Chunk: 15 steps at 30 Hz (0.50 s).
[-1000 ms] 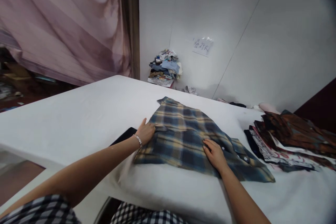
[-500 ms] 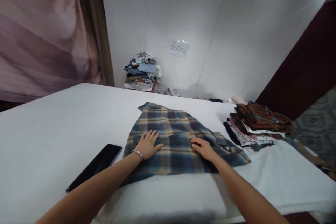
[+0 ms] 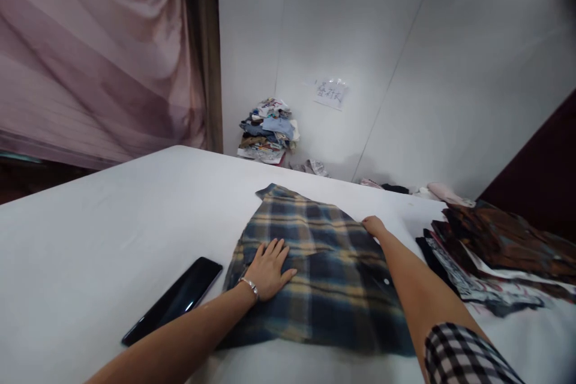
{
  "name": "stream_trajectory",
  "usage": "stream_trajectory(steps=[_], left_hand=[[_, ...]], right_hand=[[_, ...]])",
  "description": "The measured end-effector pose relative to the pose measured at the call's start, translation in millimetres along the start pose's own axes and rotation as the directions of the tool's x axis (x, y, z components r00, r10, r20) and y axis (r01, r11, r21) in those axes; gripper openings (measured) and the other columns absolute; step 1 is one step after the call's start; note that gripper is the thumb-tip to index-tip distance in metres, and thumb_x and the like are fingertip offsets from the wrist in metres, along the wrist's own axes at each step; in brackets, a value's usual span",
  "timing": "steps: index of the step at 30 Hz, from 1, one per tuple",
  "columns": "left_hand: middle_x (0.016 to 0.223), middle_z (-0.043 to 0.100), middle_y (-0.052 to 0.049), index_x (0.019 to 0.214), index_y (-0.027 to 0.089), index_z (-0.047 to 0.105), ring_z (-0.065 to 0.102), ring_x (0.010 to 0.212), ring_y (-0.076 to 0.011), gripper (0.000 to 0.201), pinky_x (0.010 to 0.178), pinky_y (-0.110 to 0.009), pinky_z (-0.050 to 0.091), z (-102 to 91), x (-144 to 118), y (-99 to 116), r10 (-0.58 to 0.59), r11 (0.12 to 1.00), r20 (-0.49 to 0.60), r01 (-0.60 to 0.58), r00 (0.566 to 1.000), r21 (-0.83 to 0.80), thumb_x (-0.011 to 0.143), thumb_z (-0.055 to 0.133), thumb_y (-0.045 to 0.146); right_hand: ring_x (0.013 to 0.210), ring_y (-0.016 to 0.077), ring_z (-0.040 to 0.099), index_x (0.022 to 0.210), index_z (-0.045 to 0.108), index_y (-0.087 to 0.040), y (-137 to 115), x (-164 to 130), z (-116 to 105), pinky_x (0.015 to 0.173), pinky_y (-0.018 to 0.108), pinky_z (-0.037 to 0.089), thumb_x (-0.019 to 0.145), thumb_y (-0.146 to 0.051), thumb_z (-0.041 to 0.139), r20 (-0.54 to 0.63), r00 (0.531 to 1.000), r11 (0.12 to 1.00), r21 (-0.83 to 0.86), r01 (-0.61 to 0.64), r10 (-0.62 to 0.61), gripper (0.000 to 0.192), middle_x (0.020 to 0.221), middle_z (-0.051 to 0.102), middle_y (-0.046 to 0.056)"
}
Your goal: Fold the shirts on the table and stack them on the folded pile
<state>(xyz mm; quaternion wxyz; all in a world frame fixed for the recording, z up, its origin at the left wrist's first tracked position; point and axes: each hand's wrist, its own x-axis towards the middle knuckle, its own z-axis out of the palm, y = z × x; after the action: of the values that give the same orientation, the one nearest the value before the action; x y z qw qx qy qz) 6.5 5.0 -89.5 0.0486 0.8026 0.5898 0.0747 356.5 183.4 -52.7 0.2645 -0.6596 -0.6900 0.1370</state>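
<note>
A plaid shirt [image 3: 315, 276] in dark blue, grey and tan lies spread on the white table in front of me. My left hand [image 3: 269, 271] rests flat on its left half, fingers spread, with a bracelet at the wrist. At the shirt's upper right edge, my right hand [image 3: 374, 226] is closed, its fingers pinching the cloth there. A white button [image 3: 386, 281] shows near my right forearm, which covers part of the shirt's right side.
A dark phone [image 3: 173, 300] lies left of the shirt. Folded clothes are stacked [image 3: 499, 258] on the right. Another clothes pile [image 3: 269, 132] stands by the wall, below a paper sign [image 3: 330, 93]. A pink curtain [image 3: 99, 54] hangs at the left.
My right hand has moved from lying on the shirt to its upper right edge and closed there. My left hand stays flat on the shirt. The view has shifted.
</note>
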Motion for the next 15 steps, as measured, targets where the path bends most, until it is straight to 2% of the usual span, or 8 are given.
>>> stream_trajectory(steps=[2,4,6,11,13,15], left_hand=[[0.153,0.036,-0.013,0.142,0.019,0.045,0.028,0.143,-0.0318,0.065,0.114,-0.055,0.023,0.3,-0.7,0.1,0.000,1.000,-0.006,0.000,1.000,-0.002,0.091,0.035,0.058],[0.153,0.036,-0.013,0.141,0.020,0.045,0.028,0.143,-0.0316,0.065,0.114,-0.055,0.022,0.4,-1.0,0.2,-0.004,1.000,-0.008,0.004,1.000,-0.007,0.090,0.035,0.059],[0.153,0.036,-0.013,0.141,0.020,0.045,0.028,0.143,-0.0317,0.065,0.114,-0.055,0.022,0.4,-0.9,0.3,-0.008,1.000,-0.004,0.008,1.000,-0.015,0.090,0.036,0.059],[0.154,0.035,-0.013,0.141,0.019,0.046,0.026,0.144,-0.0323,0.066,0.115,-0.056,0.020,1.8,-0.9,0.2,-0.012,0.999,0.000,0.012,1.000,-0.035,0.091,0.034,0.059],[0.154,0.035,-0.013,0.141,0.019,0.046,0.025,0.144,-0.0323,0.066,0.115,-0.056,0.020,2.6,-1.3,0.0,-0.016,0.999,0.000,0.016,1.000,-0.046,0.090,0.035,0.060],[0.153,0.035,-0.013,0.141,0.019,0.046,0.026,0.144,-0.0321,0.066,0.115,-0.056,0.020,3.0,-1.5,-0.1,-0.013,0.999,-0.006,0.013,1.000,-0.053,0.090,0.035,0.060]], right_hand=[[0.093,0.0179,0.063,0.110,0.062,-0.017,-5.8,10.9,12.6,0.081,0.036,0.055,0.092,-0.036,0.058,0.138,0.990,1.000,-0.026,-0.006,0.010,0.026,0.110,0.064,0.007],[0.087,0.0202,0.065,0.093,0.069,-0.017,-17.5,19.5,27.9,0.079,0.035,0.053,0.087,-0.030,0.064,0.240,0.971,1.000,-0.021,0.010,-0.005,0.016,0.094,0.069,0.006],[0.084,0.0223,0.067,0.079,0.072,-0.019,-32.4,24.4,44.0,0.077,0.032,0.051,0.079,-0.023,0.068,0.293,0.955,0.999,0.002,0.043,-0.042,0.006,0.081,0.072,0.005],[0.071,0.0208,0.066,0.072,0.074,-0.018,-60.1,28.0,71.6,0.069,0.028,0.049,0.061,-0.025,0.077,0.328,0.944,0.999,0.031,0.034,-0.042,0.013,0.066,0.071,0.002],[0.065,0.0200,0.064,0.066,0.073,-0.016,-60.7,32.4,69.1,0.064,0.028,0.048,0.057,-0.027,0.079,0.306,0.952,1.000,0.029,-0.005,-0.004,0.015,0.059,0.068,0.001],[0.065,0.0200,0.065,0.071,0.074,-0.015,-52.6,40.1,55.0,0.063,0.027,0.047,0.064,-0.034,0.075,0.224,0.973,0.998,0.033,-0.055,0.046,0.020,0.063,0.070,0.002]])
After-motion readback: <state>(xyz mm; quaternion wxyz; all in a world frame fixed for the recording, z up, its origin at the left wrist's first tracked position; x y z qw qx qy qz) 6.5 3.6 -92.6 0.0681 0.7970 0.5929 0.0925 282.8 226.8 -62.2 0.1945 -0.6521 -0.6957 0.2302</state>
